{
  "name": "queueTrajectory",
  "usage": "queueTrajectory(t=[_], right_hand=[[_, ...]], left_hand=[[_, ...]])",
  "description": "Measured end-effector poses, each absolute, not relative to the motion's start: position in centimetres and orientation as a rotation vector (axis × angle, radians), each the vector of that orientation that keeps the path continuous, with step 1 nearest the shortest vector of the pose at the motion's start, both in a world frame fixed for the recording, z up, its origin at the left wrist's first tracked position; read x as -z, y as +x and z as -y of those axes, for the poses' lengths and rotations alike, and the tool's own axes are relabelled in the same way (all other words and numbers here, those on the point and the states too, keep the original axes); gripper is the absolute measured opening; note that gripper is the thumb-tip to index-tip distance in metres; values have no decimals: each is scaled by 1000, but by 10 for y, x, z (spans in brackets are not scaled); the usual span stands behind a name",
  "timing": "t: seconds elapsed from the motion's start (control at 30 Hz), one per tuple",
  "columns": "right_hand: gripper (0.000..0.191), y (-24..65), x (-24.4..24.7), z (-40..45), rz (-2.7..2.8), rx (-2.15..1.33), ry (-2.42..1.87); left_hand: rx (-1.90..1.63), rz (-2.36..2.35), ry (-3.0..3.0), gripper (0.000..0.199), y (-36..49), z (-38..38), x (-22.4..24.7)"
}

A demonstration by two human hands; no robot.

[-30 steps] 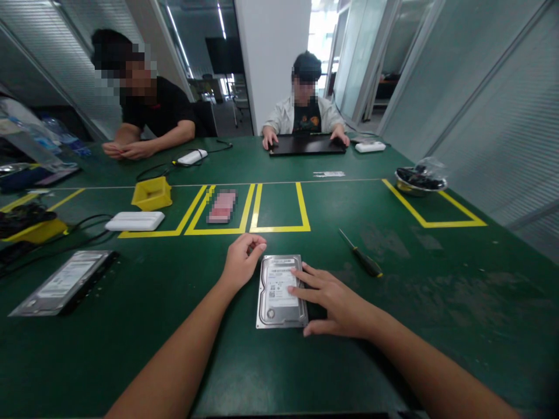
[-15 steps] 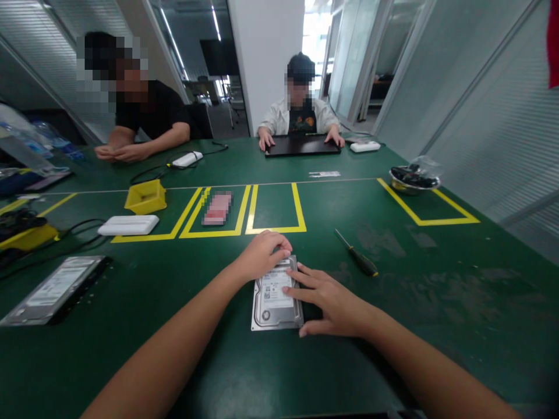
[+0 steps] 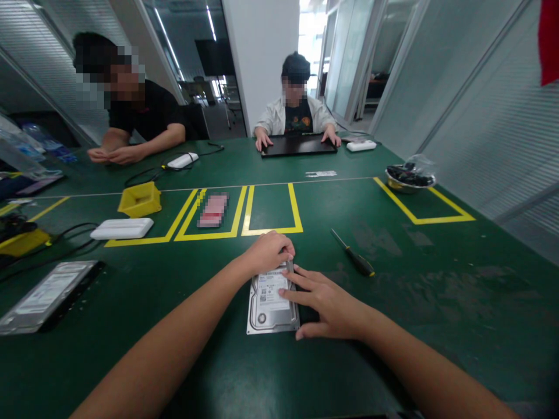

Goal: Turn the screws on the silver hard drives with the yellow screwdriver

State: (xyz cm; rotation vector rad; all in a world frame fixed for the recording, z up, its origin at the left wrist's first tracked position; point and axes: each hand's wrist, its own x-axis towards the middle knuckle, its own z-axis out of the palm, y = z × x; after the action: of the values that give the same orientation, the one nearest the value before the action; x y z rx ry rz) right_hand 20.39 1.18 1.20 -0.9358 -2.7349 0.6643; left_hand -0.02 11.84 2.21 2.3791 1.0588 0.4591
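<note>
A silver hard drive [image 3: 273, 314] with a white label lies flat on the green table in front of me. At its far end, my left hand [image 3: 271, 251] has its fingers bent and pinched together over the far right corner; whatever is between the fingertips is hidden. My right hand [image 3: 323, 304] comes in from the right with fingers spread. Its index and middle fingertips rest on the label, and the thumb is by the near right corner. To the right lies a screwdriver [image 3: 358, 259] with a dark handle, apart from both hands.
A larger drive [image 3: 48, 297] lies at the left. Beyond are a white power bank [image 3: 122, 228], a yellow bin [image 3: 140, 199], a phone [image 3: 213, 210], yellow tape outlines [image 3: 273, 231] and a metal bowl [image 3: 408, 185] of dark parts. Two people sit across the table; one holds a black panel [image 3: 301, 145].
The view has shifted slightly, moving things a little left. My left fingers have curled in more at the drive's far corner. My right hand keeps its place on the drive.
</note>
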Motion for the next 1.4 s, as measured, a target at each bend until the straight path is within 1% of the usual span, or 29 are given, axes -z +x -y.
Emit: queueTrajectory(t=[0.37,0.73,0.87,0.97,1.1,1.2,1.33,1.4], right_hand=[[83,205,-14,-11,2762,-641,-942],[82,204,-12,-11,2760,-633,-941],[82,204,-12,-11,2758,-624,-933],[82,205,-11,-11,2756,-636,-931],[82,205,-9,-12,2761,-635,-941],[82,205,-7,-12,2758,-605,-927],[83,206,-9,-10,2730,-527,-854],[77,209,-12,-10,2664,-460,-840]], left_hand=[[-361,-1193,2238,14,5,-124,-25],[-210,-1261,2059,11,6,-130,-28],[-182,-1271,2056,19,2,-128,-29],[-216,-1317,2083,21,-1,-119,-31],[-335,-1418,2206,20,-7,-96,-34],[-458,-1534,2350,15,-12,-72,-31],[-538,-1567,2438,15,-15,-46,-24],[-558,-1564,2473,17,-16,-40,-22]])
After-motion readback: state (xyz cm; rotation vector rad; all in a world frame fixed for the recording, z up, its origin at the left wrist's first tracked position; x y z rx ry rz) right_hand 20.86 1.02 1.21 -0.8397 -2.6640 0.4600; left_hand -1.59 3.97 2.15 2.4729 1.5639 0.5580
